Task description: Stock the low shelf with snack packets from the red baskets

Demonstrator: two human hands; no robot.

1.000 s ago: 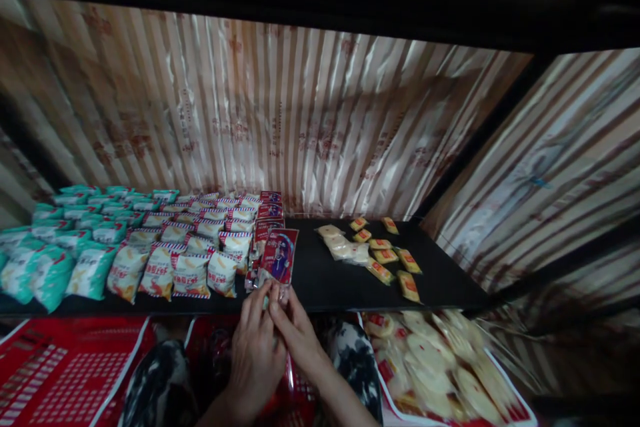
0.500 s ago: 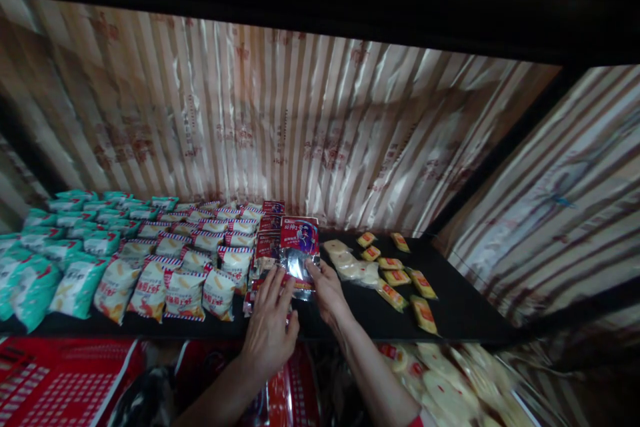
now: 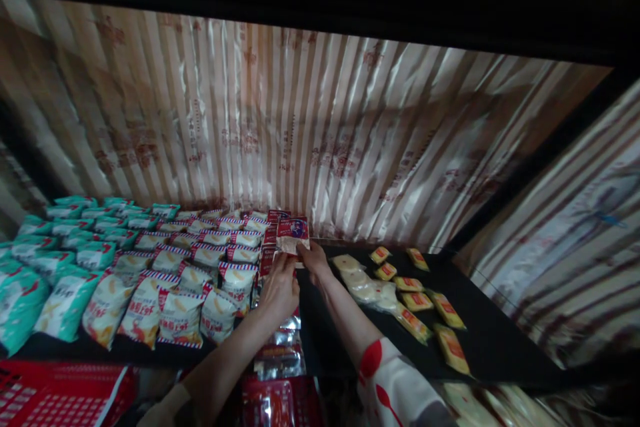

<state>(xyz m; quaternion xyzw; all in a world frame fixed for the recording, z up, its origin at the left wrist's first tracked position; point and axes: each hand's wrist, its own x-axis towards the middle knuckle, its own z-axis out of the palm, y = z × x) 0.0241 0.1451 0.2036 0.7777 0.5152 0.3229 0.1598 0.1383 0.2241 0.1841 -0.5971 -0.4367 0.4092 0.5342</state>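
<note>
On a black shelf, both my hands reach toward the back and hold one red and dark-blue snack packet (image 3: 293,232) at its lower edge. My left hand (image 3: 281,285) grips its near left corner, fingers mostly together. From the other side, my right hand (image 3: 314,261) pinches the near right corner. Just left of and behind the held packet stands a column of like red packets (image 3: 267,247). Below my left hand, shiny silver-and-red packets (image 3: 280,347) lie toward the shelf's front edge, partly covered by the wrist.
White bags with striped edges (image 3: 181,310) stand in rows on the left, beside turquoise bags (image 3: 65,300). Flat round pale packs (image 3: 363,283) and several small yellow packs (image 3: 415,300) lie right. Below are a red basket (image 3: 60,393) and more pale packs (image 3: 473,403).
Both hands have moved deeper into the shelf with the packet, to the back of the red column. The view has shifted, showing the silvery packets in front and my right sleeve.
</note>
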